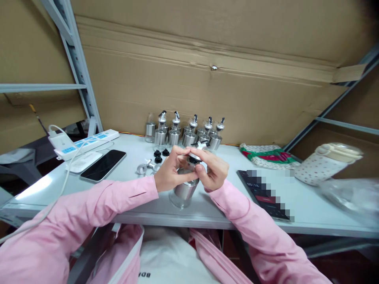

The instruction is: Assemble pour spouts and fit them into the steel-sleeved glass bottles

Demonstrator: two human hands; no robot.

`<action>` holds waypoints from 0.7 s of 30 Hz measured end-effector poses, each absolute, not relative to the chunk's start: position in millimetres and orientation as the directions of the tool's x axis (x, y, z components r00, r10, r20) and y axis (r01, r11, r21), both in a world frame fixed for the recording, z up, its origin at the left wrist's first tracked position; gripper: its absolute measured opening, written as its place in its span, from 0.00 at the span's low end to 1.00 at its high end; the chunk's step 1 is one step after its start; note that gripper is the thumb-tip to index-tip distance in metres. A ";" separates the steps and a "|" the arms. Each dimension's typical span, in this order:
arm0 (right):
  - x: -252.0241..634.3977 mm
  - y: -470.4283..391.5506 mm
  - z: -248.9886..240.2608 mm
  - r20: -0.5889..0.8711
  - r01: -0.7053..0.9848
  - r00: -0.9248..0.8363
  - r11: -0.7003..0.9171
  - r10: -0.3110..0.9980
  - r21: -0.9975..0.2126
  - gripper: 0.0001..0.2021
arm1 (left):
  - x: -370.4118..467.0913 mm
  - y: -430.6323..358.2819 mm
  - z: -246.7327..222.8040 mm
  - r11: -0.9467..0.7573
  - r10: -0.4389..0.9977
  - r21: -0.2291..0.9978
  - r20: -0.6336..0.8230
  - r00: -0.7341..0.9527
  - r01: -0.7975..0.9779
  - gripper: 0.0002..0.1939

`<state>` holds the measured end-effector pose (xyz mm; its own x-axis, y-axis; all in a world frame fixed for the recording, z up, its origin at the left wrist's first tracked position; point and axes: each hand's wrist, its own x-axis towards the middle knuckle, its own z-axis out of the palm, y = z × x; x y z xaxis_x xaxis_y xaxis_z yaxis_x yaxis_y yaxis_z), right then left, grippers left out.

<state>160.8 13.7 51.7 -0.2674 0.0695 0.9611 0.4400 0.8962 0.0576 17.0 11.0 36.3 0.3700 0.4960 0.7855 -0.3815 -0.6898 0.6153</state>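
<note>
A glass bottle with a steel sleeve [184, 191] stands near the table's front edge, tilted a little. My left hand [174, 169] is closed round the bottle's neck from the left. From the right, my right hand [212, 169] pinches a silver and black pourer cap [195, 157] at the mouth of the bottle. The fingers partly hide where cap and neck meet. Several black stoppers [158, 156] and some grey plastic parts [142, 169] lie to the left of my hands.
Several steel-sleeved bottles [174, 137] stand at the back, some with pourers. On the left are a phone [103, 165], a white charger [85, 161] and a power strip [89, 144]. A tablet-like device [263, 195], patterned cloth [269, 156] and spotted flask [316, 165] lie right.
</note>
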 end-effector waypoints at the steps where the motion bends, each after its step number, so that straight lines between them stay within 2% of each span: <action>1: 161.2 13.7 51.3 0.958 0.426 -0.276 0.903 0.073 0.054 0.17 | 17.4 11.3 36.0 -0.691 0.491 0.610 0.790 0.367 -0.388 0.21; 6: 162.5 14.1 49.0 0.944 0.321 -0.328 0.945 0.049 0.062 0.18 | 18.8 11.4 33.3 -0.727 0.474 0.576 0.815 0.334 -0.373 0.19; 15: 156.4 15.2 48.4 0.974 0.336 -0.224 0.937 -0.023 0.099 0.21 | 15.6 7.6 32.0 -0.615 0.588 0.697 0.716 0.376 -0.369 0.18; 21: 159.9 24.2 50.8 0.957 0.281 -0.283 0.948 -0.065 0.148 0.24 | 16.2 8.1 29.5 -0.669 0.567 0.667 0.743 0.354 -0.327 0.17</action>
<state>159.9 24.2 50.8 -0.2826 -0.0655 0.9570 0.2815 0.9481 0.1480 16.2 8.1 29.5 0.3543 0.5673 0.7434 -0.3274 -0.6694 0.6669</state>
